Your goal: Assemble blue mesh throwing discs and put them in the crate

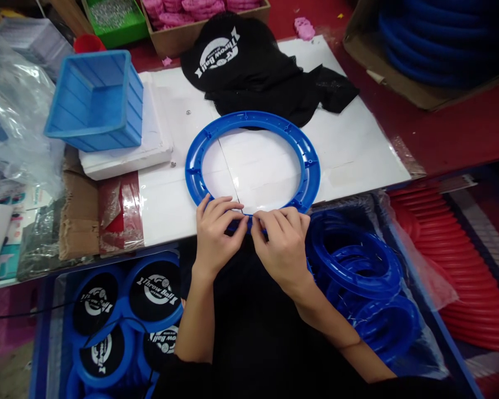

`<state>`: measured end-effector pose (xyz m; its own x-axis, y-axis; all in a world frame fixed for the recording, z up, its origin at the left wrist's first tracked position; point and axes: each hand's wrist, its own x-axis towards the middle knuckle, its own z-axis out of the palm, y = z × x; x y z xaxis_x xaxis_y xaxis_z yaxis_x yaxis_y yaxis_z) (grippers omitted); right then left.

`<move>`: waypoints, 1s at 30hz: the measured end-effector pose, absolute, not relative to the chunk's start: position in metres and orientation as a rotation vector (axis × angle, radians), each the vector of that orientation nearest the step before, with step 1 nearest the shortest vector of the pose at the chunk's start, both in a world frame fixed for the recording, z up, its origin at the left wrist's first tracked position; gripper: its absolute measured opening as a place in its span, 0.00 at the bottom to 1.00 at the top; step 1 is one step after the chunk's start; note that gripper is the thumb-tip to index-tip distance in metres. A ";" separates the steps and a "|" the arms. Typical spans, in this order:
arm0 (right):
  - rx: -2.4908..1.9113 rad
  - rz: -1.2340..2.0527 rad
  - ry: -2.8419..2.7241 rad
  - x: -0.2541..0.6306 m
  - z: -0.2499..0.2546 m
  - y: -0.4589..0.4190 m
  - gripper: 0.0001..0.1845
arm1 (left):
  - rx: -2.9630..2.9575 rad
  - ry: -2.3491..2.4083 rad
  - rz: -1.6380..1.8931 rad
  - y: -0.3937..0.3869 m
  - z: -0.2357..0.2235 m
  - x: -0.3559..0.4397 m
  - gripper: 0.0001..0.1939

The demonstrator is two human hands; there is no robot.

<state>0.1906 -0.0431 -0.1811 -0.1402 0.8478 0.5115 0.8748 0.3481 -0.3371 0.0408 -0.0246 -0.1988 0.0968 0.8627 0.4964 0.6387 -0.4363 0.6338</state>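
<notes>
A blue plastic ring lies on the white board, its ribbed, hollow side facing up. My left hand is closed at the ring's near rim, thumb and index finger pinched together. Right beside it my right hand pinches the same rim, the two thumbs nearly touching. Whether something small sits between the fingertips is hidden. Just beyond the ring, black fabric pieces with a white "Throw Ball" print are heaped, the ring's far edge close against them.
A blue bin stands on a white slab at left. Behind are a green tray of small metal parts and a carton of pink pieces. Below the table edge are finished discs at left, loose blue rings and stacked red rings at right.
</notes>
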 end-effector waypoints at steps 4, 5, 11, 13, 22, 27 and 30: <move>-1.523 -0.014 -1.926 0.186 -0.182 -0.044 0.06 | 2.089 1.504 1.276 -0.025 -0.198 0.041 0.06; -1.525 -0.011 -1.916 0.186 -0.182 -0.044 0.06 | 2.086 1.505 1.282 -0.025 -0.198 0.041 0.06; -1.561 0.037 -1.890 0.185 -0.183 -0.044 0.06 | 2.078 1.526 1.296 -0.025 -0.199 0.044 0.06; -1.582 0.052 -1.882 0.184 -0.184 -0.043 0.06 | 2.058 1.549 1.289 -0.025 -0.198 0.045 0.06; -1.503 0.318 -1.959 0.210 -0.175 -0.043 0.01 | 2.101 1.588 1.129 -0.022 -0.193 0.046 0.07; -1.383 0.433 -1.882 0.234 -0.169 -0.035 0.05 | 2.115 1.588 1.128 -0.021 -0.191 0.046 0.06; -1.433 0.377 -1.864 0.235 -0.172 -0.029 0.06 | 2.108 1.597 1.123 -0.021 -0.191 0.047 0.06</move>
<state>0.2350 -0.0287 -0.1717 -0.1001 0.9214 0.3756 0.7033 0.3326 -0.6283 0.0471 -0.0211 -0.1909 0.0933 0.9048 0.4156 0.6971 -0.3574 0.6216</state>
